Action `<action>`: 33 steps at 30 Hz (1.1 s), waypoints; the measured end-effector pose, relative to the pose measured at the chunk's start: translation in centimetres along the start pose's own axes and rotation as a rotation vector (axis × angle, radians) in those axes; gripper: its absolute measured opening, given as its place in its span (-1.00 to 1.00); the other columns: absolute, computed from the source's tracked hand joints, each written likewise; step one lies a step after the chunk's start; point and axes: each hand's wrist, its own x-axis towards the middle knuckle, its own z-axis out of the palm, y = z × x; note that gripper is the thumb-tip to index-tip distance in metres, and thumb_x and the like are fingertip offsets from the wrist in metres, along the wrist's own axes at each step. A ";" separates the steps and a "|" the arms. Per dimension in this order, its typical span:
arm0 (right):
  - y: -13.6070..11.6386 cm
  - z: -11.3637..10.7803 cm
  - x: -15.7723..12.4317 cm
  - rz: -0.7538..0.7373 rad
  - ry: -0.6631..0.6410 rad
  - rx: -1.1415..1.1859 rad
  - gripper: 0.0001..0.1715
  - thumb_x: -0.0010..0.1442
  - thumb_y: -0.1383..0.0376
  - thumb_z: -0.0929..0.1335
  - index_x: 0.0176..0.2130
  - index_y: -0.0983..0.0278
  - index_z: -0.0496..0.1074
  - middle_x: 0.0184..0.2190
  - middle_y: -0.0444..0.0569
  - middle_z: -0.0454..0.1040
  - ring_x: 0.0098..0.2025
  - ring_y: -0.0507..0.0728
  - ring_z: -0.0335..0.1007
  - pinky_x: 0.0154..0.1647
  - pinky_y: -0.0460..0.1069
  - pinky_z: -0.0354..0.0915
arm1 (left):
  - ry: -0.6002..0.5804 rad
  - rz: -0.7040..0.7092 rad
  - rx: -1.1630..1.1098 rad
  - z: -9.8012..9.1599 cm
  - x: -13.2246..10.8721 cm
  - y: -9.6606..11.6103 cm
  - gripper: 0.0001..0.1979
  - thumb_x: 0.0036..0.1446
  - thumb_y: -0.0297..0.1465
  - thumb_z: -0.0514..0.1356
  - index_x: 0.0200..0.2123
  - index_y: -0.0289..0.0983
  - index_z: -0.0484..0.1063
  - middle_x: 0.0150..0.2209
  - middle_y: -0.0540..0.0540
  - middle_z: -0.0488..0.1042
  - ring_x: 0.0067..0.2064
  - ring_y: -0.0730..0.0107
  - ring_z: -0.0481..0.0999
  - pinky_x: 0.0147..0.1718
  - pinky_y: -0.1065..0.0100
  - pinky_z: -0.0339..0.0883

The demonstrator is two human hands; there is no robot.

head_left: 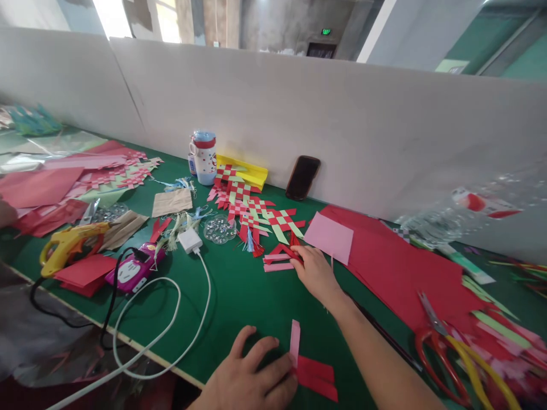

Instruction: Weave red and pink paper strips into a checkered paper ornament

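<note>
Red and pink strips (pixel 280 266) at fingertips (pixel 296 249) of right grip (pixel 317 272)

Counter (pixel 239 296): glue gun (pixel 81 233) left; scissors (pixel 436 323) near right; paper strips (pixel 315 368) near middle. Far side: phone (pixel 302 177) right of flask (pixel 205 158).

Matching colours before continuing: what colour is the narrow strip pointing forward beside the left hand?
The strip is light pink; it shows best in the head view.
</note>
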 end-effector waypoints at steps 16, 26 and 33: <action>-0.6 -4.2 -3.2 0.334 -0.102 0.470 -0.71 0.20 0.12 0.27 -0.25 0.24 0.46 -0.37 -0.07 0.56 -0.35 0.10 0.46 -0.30 -0.01 0.33 | -0.514 -0.023 -0.208 -2.9 -0.2 -0.2 -0.47 0.30 -0.05 0.07 0.24 -0.15 0.26 0.27 -0.03 0.32 0.18 0.10 0.24 0.28 -0.05 -0.25; -3.1 -7.3 -12.4 0.474 -0.172 0.696 -0.75 0.26 0.12 0.30 -0.27 0.25 0.41 -0.58 -0.19 0.39 -0.54 0.00 0.32 -0.51 -0.10 0.29 | -0.540 -0.036 -0.224 -2.5 -0.8 0.2 -0.49 0.31 -0.07 0.07 0.22 -0.15 0.31 0.28 -0.07 0.30 0.24 0.02 0.20 0.30 -0.14 -0.28; -5.0 -7.0 -16.0 0.470 -0.016 0.689 -0.86 0.24 0.20 0.37 -0.25 0.21 0.48 -0.37 -0.10 0.57 -0.46 -0.01 0.48 -0.42 -0.14 0.42 | -0.561 -0.045 -0.196 -2.7 -0.9 0.4 -0.48 0.28 -0.05 0.10 0.22 -0.13 0.32 0.27 -0.10 0.31 0.27 0.01 0.18 0.30 -0.13 -0.16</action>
